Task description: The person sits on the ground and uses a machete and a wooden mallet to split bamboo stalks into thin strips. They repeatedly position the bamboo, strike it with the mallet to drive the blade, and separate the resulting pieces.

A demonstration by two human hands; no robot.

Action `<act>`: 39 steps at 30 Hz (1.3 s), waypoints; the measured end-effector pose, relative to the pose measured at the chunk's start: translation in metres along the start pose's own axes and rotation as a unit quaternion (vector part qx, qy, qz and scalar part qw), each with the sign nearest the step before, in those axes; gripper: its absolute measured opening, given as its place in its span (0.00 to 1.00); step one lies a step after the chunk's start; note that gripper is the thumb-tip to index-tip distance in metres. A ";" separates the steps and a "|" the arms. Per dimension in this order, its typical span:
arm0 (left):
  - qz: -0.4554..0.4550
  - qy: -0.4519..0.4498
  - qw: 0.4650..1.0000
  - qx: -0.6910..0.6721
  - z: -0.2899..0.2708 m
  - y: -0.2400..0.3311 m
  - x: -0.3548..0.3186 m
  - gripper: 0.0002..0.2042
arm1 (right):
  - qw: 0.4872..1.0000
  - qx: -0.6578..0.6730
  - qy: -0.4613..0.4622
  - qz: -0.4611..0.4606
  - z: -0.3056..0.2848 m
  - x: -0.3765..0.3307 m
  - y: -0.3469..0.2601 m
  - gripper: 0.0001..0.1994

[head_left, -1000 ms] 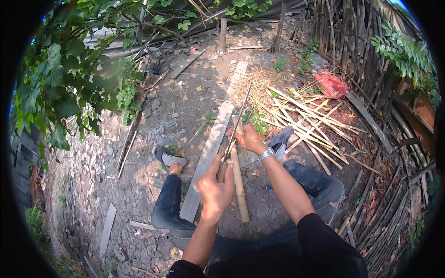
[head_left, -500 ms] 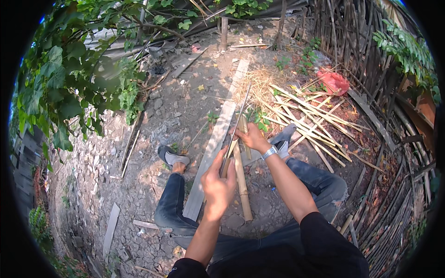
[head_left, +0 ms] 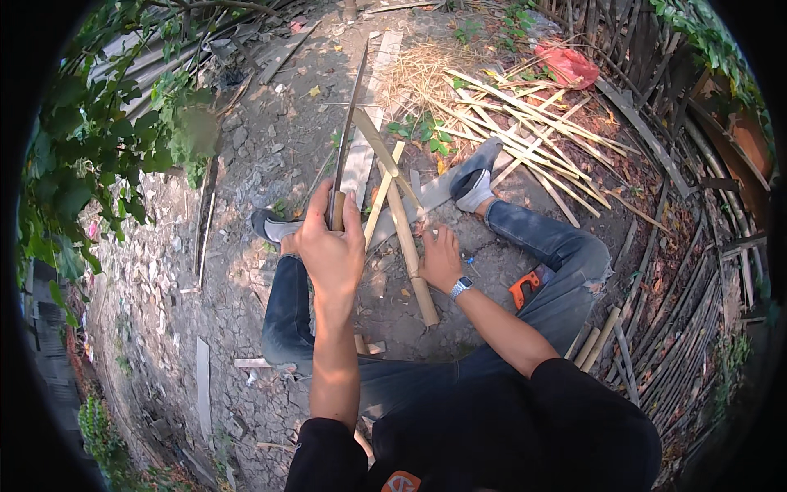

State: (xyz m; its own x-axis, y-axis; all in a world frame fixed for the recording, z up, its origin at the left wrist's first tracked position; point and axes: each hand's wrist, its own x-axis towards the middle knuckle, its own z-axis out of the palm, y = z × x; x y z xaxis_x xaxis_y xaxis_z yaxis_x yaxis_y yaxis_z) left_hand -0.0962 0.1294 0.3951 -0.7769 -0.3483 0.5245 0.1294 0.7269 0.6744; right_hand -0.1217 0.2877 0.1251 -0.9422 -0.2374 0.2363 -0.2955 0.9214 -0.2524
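Observation:
My left hand [head_left: 329, 254] is closed round the wooden handle of a machete [head_left: 351, 123], its long dark blade pointing up and away. My right hand [head_left: 443, 261] is lower and to the right, its fingers curled beside a round bamboo pole [head_left: 403, 225]; what they hold, if anything, is hidden. Across the pole's far end lies a split bamboo piece [head_left: 377, 148], slanting down to the right. A pale bamboo strip [head_left: 383, 197] leans between the machete and the pole. Under these runs a long grey plank [head_left: 361, 160].
Cut bamboo strips [head_left: 533, 135] lie heaped beyond my right foot, beside shavings [head_left: 418, 74] and a red plastic bag [head_left: 567, 66]. An orange-handled tool [head_left: 529, 287] rests by my right leg. Stacked sticks [head_left: 680, 328] line the right side; leafy branches [head_left: 82, 164] hang at left.
My left hand has moved left and up with the machete, away from the bamboo. My right hand has come down and nearer to me, off the bamboo's upper part. The view has tilted down.

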 end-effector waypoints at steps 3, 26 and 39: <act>-0.007 -0.006 1.000 -0.012 -0.004 -0.003 0.002 0.18 | 0.957 0.100 -0.269 0.053 0.038 -0.055 -0.013 0.44; 0.029 0.005 0.999 -0.041 0.028 0.043 -0.011 0.17 | 0.880 0.206 -0.318 0.285 0.146 -0.019 0.049 0.52; 0.036 0.021 0.995 0.094 -0.001 -0.018 0.031 0.17 | 0.970 -0.013 -0.221 0.099 -0.435 -0.141 0.170 0.30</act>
State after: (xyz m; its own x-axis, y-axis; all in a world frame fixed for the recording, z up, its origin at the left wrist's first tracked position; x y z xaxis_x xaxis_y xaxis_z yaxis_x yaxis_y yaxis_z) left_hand -0.1221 0.1054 0.3998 -0.7423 -0.3141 0.5919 0.0621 0.8473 0.5275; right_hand 0.0290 0.6121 0.4572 -0.9575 -0.1594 -0.2404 -0.1041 0.9682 -0.2273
